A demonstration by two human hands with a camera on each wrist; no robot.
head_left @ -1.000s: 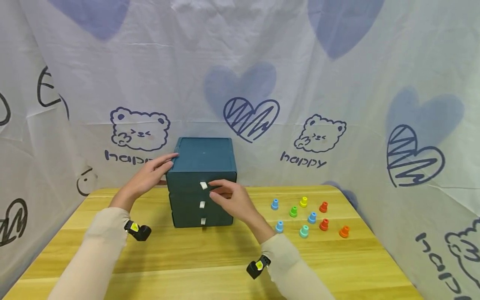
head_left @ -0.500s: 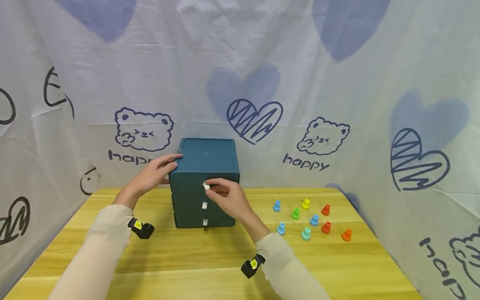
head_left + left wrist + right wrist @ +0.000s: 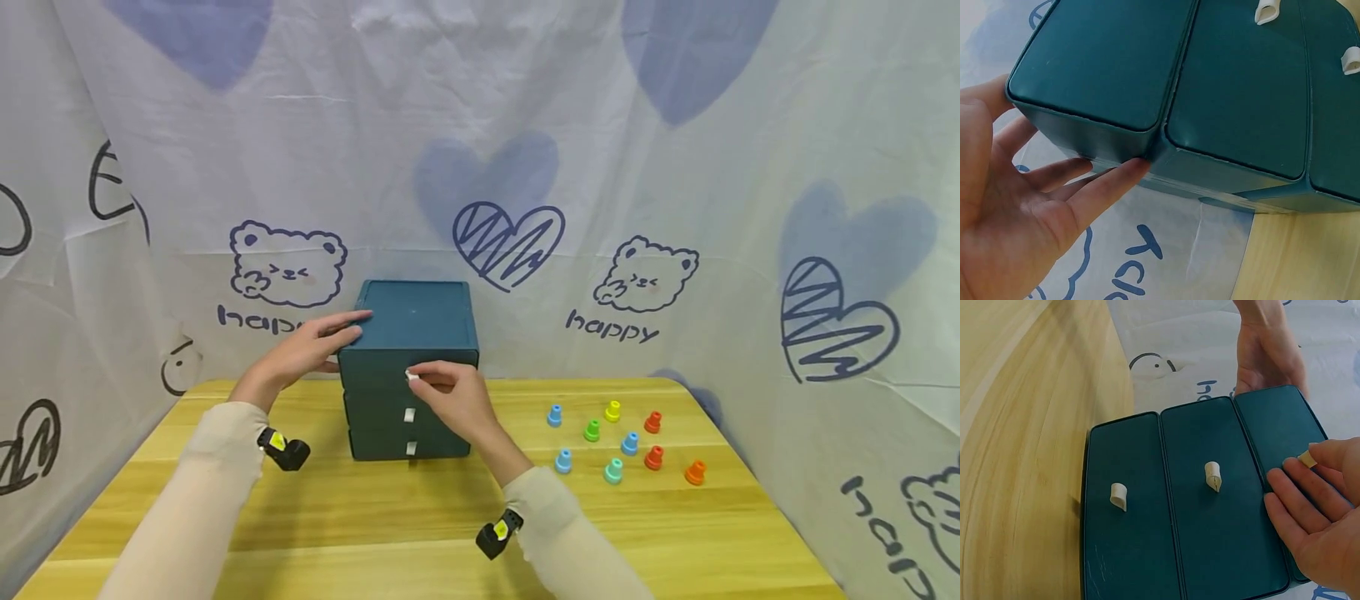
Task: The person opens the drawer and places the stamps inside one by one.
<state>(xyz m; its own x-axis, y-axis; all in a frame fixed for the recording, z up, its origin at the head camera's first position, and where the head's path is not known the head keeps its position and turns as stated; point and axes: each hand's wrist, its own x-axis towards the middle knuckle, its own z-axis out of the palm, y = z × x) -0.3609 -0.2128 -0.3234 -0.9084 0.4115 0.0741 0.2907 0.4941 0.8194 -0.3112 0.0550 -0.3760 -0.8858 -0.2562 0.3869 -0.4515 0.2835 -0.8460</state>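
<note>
Right hand grip pinching white pull tab of top drawer, front face of teal drawer box. Left hand spread flat on box's left side, bracing. Pull axis toward camera.

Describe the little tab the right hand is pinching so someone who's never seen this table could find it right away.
On the wooden table stands a dark teal chest of three drawers, steadied at its upper left edge by the left hand. Each drawer front carries one small white pull tab. The one meant is the topmost, pinched by the right hand; the two tabs below it are untouched.
</note>
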